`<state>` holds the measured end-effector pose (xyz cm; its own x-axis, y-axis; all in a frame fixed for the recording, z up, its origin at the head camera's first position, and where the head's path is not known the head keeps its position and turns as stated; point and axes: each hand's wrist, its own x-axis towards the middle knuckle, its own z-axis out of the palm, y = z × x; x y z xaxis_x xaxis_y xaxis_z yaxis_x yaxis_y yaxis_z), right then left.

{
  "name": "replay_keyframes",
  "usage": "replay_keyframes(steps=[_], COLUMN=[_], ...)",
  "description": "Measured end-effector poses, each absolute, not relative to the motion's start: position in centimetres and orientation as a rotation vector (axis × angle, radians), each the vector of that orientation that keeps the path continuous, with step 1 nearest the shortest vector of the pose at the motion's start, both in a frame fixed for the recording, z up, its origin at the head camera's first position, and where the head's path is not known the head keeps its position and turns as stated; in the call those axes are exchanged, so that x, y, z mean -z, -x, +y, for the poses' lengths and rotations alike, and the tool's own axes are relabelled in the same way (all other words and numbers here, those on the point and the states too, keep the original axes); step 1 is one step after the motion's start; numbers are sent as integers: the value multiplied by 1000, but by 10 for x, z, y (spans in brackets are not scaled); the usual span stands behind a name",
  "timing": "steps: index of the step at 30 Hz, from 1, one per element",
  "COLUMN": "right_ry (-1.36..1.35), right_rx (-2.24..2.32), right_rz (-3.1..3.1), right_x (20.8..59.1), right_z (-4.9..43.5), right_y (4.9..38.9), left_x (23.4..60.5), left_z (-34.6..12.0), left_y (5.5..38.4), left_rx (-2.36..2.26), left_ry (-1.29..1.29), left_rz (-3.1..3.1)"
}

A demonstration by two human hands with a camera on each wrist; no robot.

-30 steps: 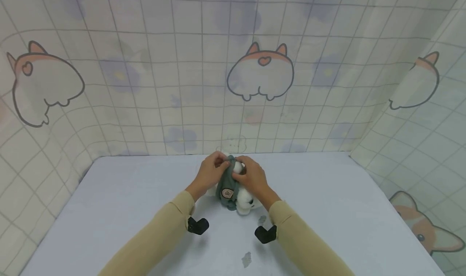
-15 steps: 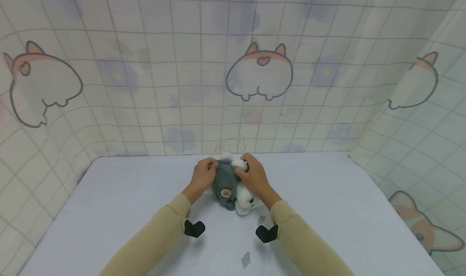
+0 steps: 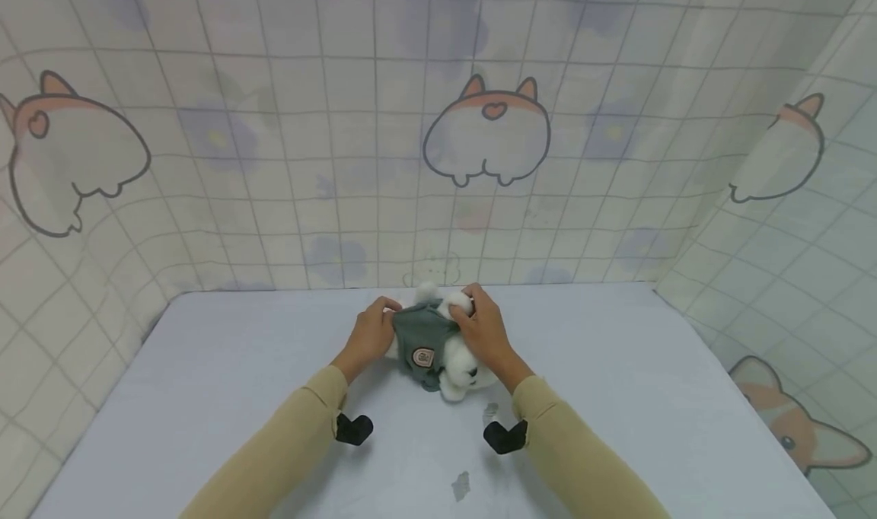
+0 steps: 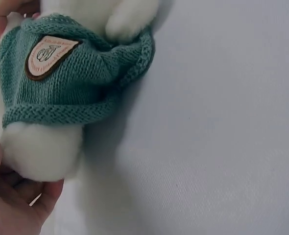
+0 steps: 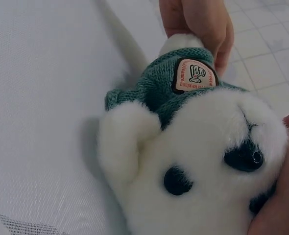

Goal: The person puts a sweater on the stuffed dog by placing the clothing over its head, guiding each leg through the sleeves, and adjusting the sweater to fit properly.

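A white plush dog [image 3: 459, 363] with dark eyes and a dark nose lies on the white table, its head toward the right. It wears a green knitted sweater [image 3: 418, 329] with a pinkish patch [image 3: 423, 357]. My left hand [image 3: 368, 336] grips the toy's left end; in the left wrist view, its fingers [image 4: 49, 198] curl against the white fur below the sweater's hem. On the other side, my right hand [image 3: 486, 332] holds the toy near a white paw [image 3: 455, 304], thumb in front. The right fingertips are partly hidden behind the fur.
A white table [image 3: 240, 397] bears the toy close to its back edge. Behind and at both sides hangs a checked cloth [image 3: 329, 123] with cartoon corgis. Small grey marks [image 3: 461, 486] show on the tabletop near the front. Black wrist pieces [image 3: 354, 429] stick out below the sleeves.
My left hand has moved left and slightly down, and the bunched green sweater has spread flat and wide across the toy. My right hand has shifted slightly right, staying at the white paw.
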<state>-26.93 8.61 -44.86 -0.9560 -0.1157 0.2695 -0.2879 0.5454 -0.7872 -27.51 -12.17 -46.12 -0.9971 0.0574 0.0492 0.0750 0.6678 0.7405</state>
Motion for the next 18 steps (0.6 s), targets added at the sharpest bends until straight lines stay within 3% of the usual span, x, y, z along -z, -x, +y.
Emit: replay_keyframes(steps=[10, 18], right_ry=[-344, -198], right_rx=[-1385, -1435], right_rz=[-2576, -2588], right_x=[447, 449], right_z=[91, 95], right_y=[270, 268], left_x=[466, 464], left_z=[-123, -125], left_y=[274, 271], left_rx=[1516, 1549], left_ry=[247, 91], left_rz=[-2729, -2663])
